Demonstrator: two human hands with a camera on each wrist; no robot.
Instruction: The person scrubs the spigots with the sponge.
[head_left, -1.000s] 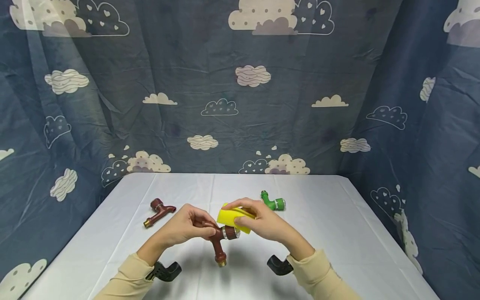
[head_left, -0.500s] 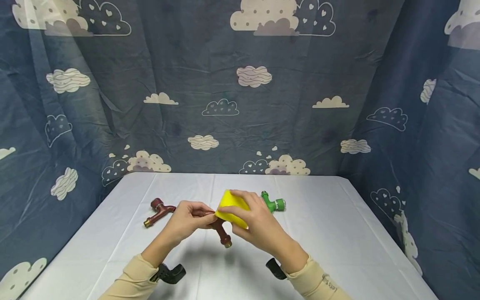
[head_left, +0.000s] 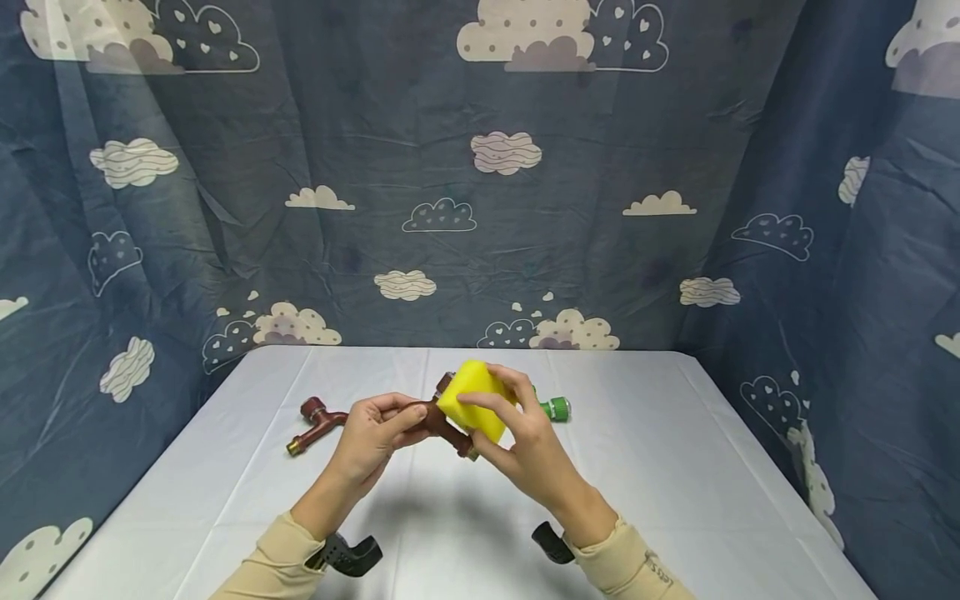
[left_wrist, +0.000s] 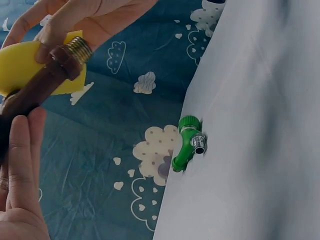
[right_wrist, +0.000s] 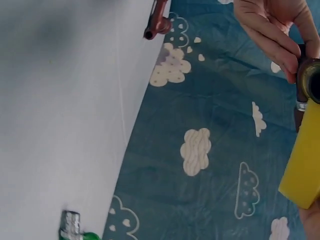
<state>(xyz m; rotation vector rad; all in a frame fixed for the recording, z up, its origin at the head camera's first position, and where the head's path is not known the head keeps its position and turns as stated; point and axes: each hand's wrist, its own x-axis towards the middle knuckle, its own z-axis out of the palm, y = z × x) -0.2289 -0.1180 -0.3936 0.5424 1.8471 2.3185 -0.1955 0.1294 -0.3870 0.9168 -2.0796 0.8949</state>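
Observation:
Above the table, my left hand [head_left: 377, 432] pinches a brown tap [head_left: 444, 427] by its spout end between thumb and fingers. Its brass threaded end [left_wrist: 79, 49] shows in the left wrist view, pointing away from that hand. My right hand [head_left: 528, 437] grips a yellow sponge [head_left: 474, 402] with its fingers spread over one face and the thumb below. The sponge lies against the tap, covering part of its body and knob in the head view. Seen from the right wrist, the sponge [right_wrist: 305, 160] sits right beside the tap's round opening.
A second brown tap [head_left: 318, 425] lies on the white-covered table [head_left: 247, 467] at the left. Behind my right hand lies a green tap [head_left: 557, 408], partly hidden. A dark blue curtain [head_left: 570, 258] with clouds surrounds the table's back and sides.
The tap has turned in my left hand, its threaded end swinging from pointing down to the lower right and its knob upward. My right hand has raised and tilted the sponge against it.

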